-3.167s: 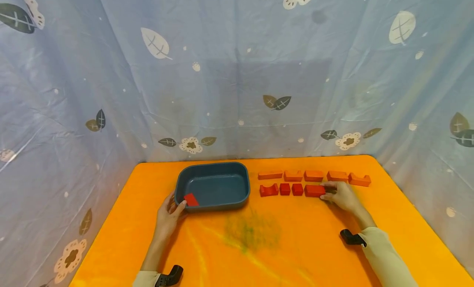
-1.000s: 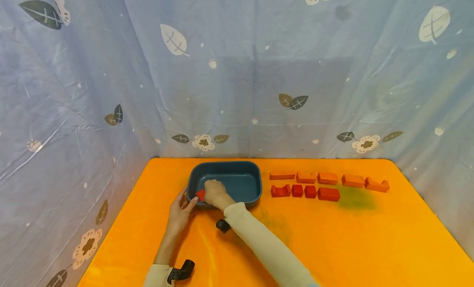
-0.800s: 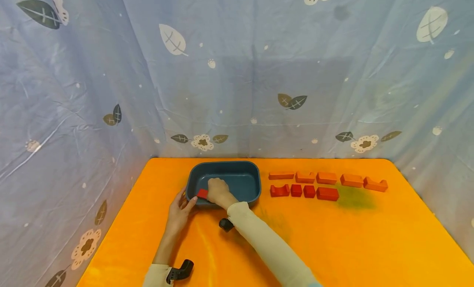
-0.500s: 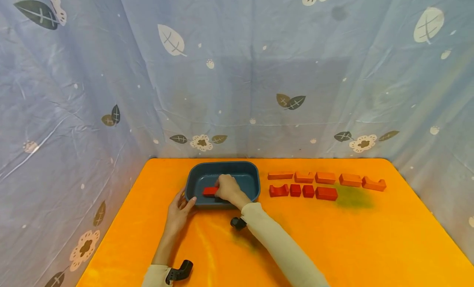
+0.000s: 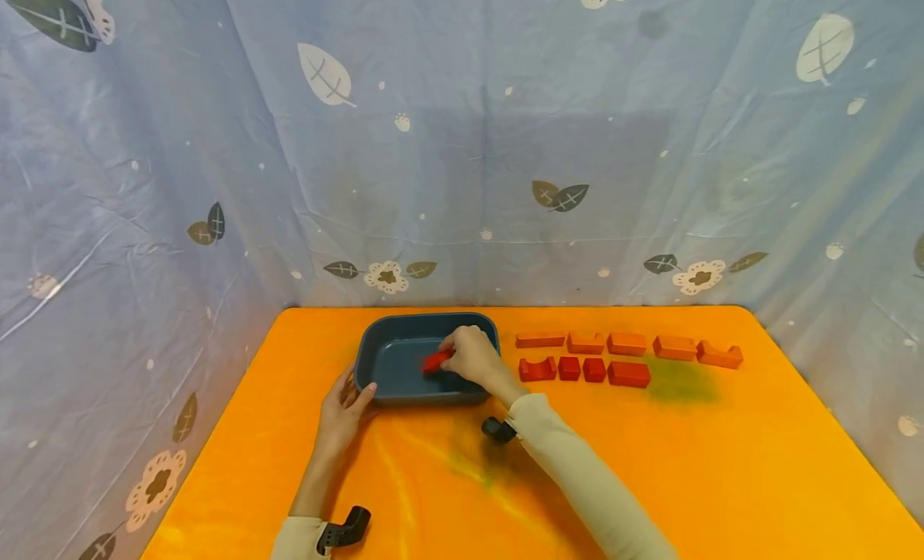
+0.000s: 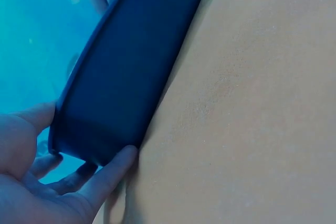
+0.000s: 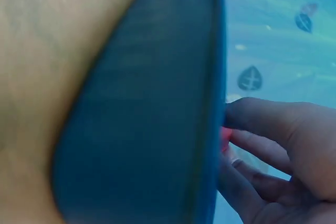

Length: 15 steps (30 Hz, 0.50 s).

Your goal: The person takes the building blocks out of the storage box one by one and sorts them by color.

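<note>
A dark blue rectangular dish (image 5: 426, 399) with rounded corners sits on the orange tabletop. My left hand (image 5: 342, 414) grips its near left corner, thumb at the rim and fingers along the outside wall; the left wrist view shows this hand (image 6: 58, 187) against the dish's side. Over the inside of the dish, right of its middle, my right hand (image 5: 476, 359) pinches a small red block (image 5: 436, 362). In the right wrist view the dish wall (image 7: 142, 114) hides most of that block (image 7: 226, 138), and fingers and thumb meet around it.
Right of the dish lie two rows of blocks. The back row holds several orange blocks (image 5: 626, 344), some with curved notches. In front are a notched red block (image 5: 537, 370), two red cubes (image 5: 569, 368) and a longer red block (image 5: 629, 374). Patterned curtains (image 5: 447, 143) surround the table.
My right hand has come from the block rows into the dish, picked up the red block lying at its near left corner, and carried it rightward. My left hand keeps its grip.
</note>
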### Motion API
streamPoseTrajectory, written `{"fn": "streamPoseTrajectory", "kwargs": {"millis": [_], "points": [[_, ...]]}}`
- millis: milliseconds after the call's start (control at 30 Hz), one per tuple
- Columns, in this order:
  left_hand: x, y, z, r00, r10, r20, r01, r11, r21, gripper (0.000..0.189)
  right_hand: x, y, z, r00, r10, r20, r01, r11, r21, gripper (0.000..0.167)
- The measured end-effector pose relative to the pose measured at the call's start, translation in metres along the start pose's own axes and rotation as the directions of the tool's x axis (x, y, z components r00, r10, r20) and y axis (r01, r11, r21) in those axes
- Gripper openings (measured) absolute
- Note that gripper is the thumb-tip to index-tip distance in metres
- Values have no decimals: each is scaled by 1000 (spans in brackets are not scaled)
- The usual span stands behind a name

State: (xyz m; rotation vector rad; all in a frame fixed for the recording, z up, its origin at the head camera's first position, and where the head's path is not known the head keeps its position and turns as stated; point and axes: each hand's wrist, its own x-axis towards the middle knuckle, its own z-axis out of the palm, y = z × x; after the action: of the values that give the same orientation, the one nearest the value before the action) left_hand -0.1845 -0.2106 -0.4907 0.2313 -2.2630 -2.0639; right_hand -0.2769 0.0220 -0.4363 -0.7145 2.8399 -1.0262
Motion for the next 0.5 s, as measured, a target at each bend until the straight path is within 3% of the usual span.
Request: {"fn": "streamPoseTrajectory", "kwargs": {"millis": [267, 500], "points": [[1, -2, 0, 1000, -14, 12, 14, 1000, 13, 68, -18, 24, -36, 996, 85, 7, -84, 972, 221, 22], [1, -2, -1, 1000, -21, 14, 21, 1000, 10, 70, -41, 60, -57, 979, 200, 32, -194, 879, 435, 28]]}}
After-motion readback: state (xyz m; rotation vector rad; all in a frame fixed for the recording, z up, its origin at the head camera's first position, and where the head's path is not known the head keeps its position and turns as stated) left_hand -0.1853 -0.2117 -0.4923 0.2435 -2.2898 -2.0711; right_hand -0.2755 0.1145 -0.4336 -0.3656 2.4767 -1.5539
